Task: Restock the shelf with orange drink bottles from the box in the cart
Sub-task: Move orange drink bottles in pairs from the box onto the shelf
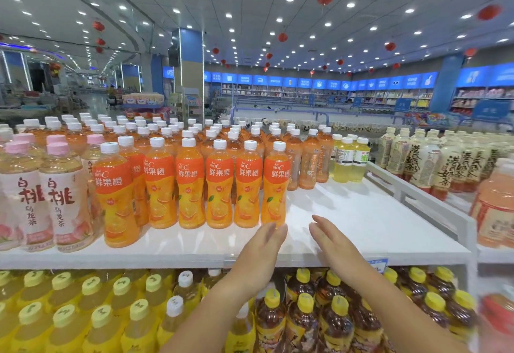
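- Here, at the far left of the top shelf point(361, 213), pink-capped peach tea bottles point(65, 199) stand upright at the front edge.
- Just to their right, a front row of orange drink bottles point(219, 185) stands upright, with more white-capped rows behind.
- The left hand point(261, 244) reaches over the shelf edge with fingers point(274, 231) straight and spread loose, gripping nothing; the fingertips sit just below the base of the rightmost orange bottle point(275, 183), and contact cannot be told.
- The right hand point(333, 244) lies flat and empty over bare white shelf, apart from that bottle, to its right.
- Farther right and back stand pale yellow bottles point(347, 158), then cream-labelled tea bottles point(422, 158).
- On the lower shelf near the wrists stand yellow-capped bottles point(303, 313).
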`<state>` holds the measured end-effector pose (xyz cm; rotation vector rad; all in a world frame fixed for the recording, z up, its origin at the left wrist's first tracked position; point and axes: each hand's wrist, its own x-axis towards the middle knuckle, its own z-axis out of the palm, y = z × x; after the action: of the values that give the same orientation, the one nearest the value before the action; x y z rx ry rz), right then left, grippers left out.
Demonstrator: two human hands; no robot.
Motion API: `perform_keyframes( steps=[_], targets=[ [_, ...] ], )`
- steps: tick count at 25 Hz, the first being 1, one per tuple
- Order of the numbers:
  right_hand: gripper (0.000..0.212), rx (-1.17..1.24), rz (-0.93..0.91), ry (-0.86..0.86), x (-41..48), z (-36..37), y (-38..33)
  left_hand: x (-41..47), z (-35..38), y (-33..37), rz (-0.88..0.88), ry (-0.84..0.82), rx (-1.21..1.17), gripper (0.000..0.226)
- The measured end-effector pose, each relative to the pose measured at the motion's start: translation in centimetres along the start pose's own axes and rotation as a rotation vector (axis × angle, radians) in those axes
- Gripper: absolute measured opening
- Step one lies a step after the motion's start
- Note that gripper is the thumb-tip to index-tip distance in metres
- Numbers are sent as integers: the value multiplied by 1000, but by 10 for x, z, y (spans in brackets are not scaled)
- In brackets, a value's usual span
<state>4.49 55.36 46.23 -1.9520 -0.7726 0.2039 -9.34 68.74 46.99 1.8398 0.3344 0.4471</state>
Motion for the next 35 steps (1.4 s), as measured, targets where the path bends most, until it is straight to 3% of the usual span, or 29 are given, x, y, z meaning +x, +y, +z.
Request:
perform_keyframes(
  steps=[11, 15, 21, 25, 30, 35],
  targets=[
    [61, -36, 200, 198, -137, -51, 64, -66, 80, -25, 25, -262, 25, 56],
    [80, -18, 315, 262, -205, -85, 99, -91, 131, -23, -26, -395, 31, 59],
    [84, 77, 449, 372, -305, -145, 165, -131, 244, -15, -68, -587, 51, 62],
    [64, 56, 511, 461, -379, -194, 219, -162, 334, -12, -89, -674, 85, 59],
    [62, 41, 646, 534, -472, -243, 284, -204, 431, -24, -109, -730, 145, 53],
    [63, 110, 854, 581, -562, -265, 345, -247, 522, -56, -215, -900, 230, 64]
  ],
)
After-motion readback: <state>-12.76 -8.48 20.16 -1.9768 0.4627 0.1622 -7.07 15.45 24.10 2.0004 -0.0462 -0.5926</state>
